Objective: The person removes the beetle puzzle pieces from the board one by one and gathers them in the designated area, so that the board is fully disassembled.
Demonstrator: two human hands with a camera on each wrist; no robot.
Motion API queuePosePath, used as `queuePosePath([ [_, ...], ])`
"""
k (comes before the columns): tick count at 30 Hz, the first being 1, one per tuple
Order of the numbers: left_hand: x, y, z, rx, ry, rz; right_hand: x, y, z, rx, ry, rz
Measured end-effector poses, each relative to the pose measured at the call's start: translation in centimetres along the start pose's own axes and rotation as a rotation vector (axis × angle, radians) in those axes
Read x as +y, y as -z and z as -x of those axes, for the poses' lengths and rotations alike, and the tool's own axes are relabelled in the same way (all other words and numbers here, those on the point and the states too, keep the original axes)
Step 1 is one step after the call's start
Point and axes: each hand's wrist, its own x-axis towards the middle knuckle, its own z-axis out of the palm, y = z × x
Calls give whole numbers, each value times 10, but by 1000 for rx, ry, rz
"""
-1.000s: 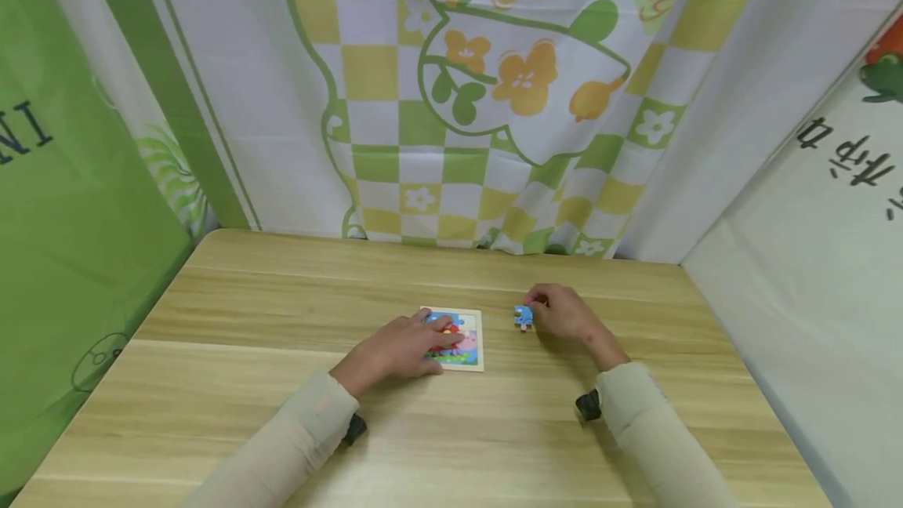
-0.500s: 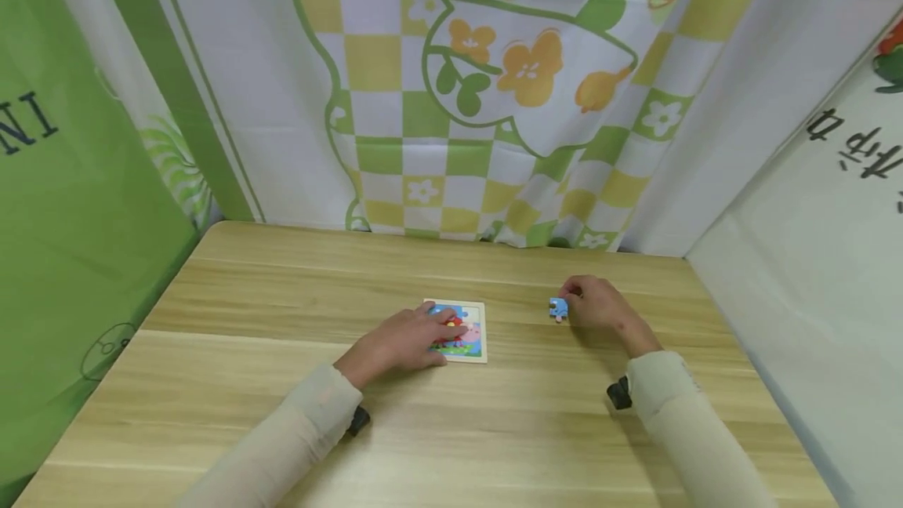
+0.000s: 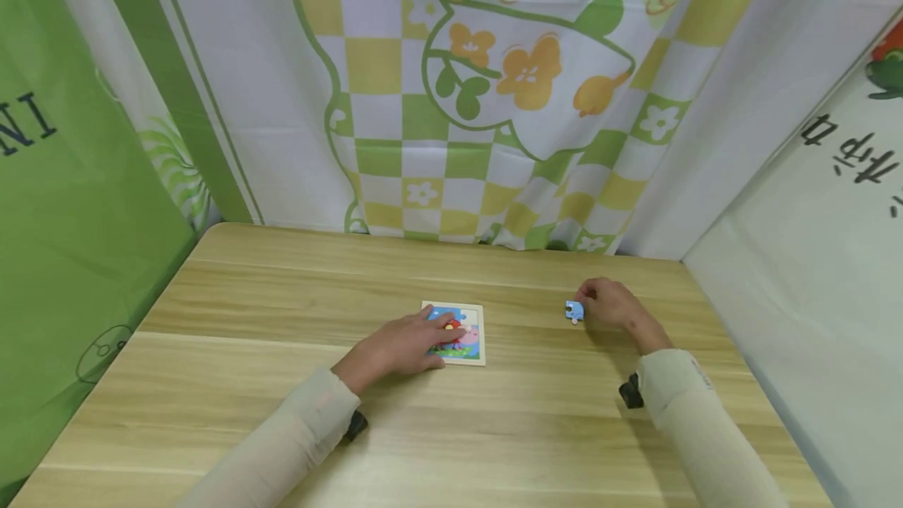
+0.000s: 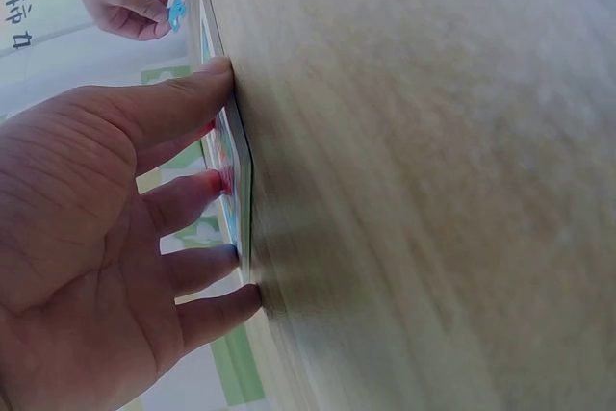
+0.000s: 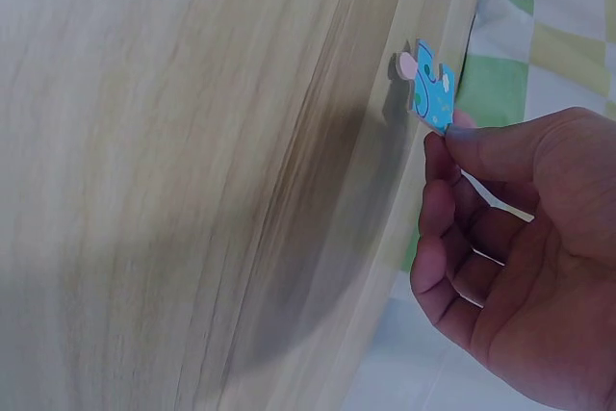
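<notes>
The left hand (image 3: 398,345) hides part of the framed puzzle (image 3: 471,342); the head view crops the curtain (image 3: 377,65).

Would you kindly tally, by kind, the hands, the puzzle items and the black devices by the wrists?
Hands: 2, the left hand and the right hand
Framed puzzle: 1
Loose puzzle piece: 1
Black devices: 2, the left wrist device and the right wrist device
Total: 6
</notes>
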Motion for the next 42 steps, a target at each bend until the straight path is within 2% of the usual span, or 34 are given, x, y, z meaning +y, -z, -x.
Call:
queuePosePath([
  [9,1,0,2,5,5,16,10,-4,-2,-18,-34,-14],
  [18,0,-3,3,-1,18,27,18,-11,-1,1,-57,-27],
  [30,0,-1,3,29,-13,21,21,-10,-1,10,-75,-37],
  [42,0,-1,1,27,-27,4,28,-10,-2,20,-82,12],
])
